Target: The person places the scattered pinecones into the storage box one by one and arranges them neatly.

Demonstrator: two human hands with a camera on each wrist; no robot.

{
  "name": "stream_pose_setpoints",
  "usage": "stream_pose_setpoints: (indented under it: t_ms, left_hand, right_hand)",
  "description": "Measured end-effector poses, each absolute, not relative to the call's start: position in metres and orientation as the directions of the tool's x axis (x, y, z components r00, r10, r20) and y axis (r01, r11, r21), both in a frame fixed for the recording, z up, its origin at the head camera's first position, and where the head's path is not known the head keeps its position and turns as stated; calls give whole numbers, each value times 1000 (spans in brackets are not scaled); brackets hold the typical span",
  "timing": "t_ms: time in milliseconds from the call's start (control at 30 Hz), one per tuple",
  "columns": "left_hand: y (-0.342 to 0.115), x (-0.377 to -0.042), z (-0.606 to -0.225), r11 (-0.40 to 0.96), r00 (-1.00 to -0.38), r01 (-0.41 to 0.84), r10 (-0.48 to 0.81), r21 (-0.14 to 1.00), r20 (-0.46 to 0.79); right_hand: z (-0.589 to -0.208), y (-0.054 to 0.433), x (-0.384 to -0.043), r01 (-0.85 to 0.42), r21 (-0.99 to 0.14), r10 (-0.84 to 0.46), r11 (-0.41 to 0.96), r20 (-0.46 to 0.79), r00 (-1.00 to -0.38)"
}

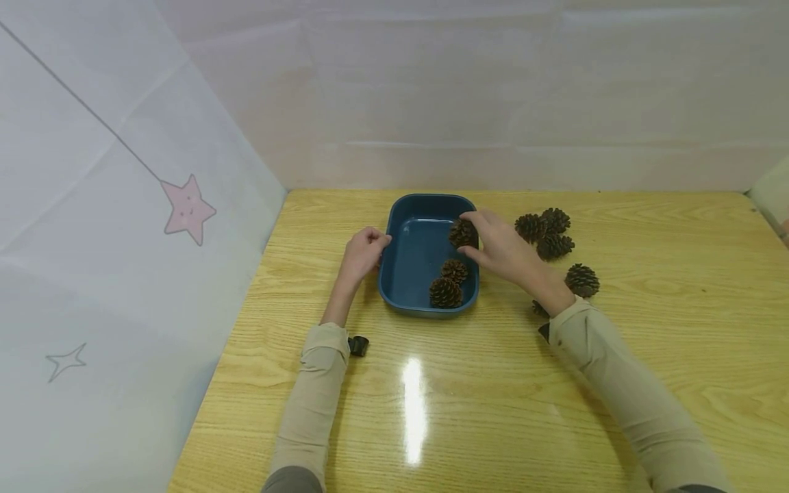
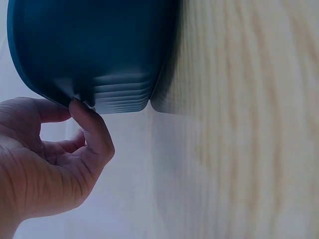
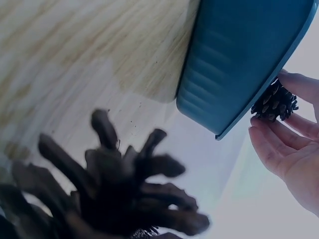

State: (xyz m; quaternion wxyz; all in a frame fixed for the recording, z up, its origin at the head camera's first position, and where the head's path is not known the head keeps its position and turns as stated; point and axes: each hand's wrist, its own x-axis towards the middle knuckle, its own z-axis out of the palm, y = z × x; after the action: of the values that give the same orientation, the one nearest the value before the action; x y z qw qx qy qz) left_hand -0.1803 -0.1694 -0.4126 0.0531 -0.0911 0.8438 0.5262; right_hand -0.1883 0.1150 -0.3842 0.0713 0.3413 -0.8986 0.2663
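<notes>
A dark blue rectangular bin (image 1: 413, 267) stands on the wooden table. My left hand (image 1: 364, 253) pinches its left rim between thumb and finger, as the left wrist view also shows at the bin's edge (image 2: 30, 84). Over the right side of the bin, my right hand (image 1: 502, 246) holds a pine cone (image 1: 462, 233) between thumb and fingers. The right wrist view shows that held pine cone (image 3: 275, 102) at the rim. Two more pine cones, a small one (image 1: 454, 270) and a larger one (image 1: 446, 292), lie inside at the near right corner.
Right of the bin, three pine cones (image 1: 553, 245) sit in a cluster. Another pine cone (image 1: 582, 280) lies nearer, beside the right forearm, with one more (image 1: 539, 309) partly hidden under it. A white wall sheet (image 1: 431, 96) rises behind the table.
</notes>
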Motion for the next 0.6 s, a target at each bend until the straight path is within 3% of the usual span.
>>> stream_pose_setpoints:
  t_ms: [267, 600]
  left_hand:
    - [-170, -180, -412, 436, -978, -206, -97, 876, -182]
    - [-170, -180, -413, 437, -980, -199, -91, 877, -177]
  right_hand:
    - [-386, 112, -189, -614, -472, -586, 632, 227, -778]
    - [-387, 108, -191, -632, -410, -624, 658, 172, -762]
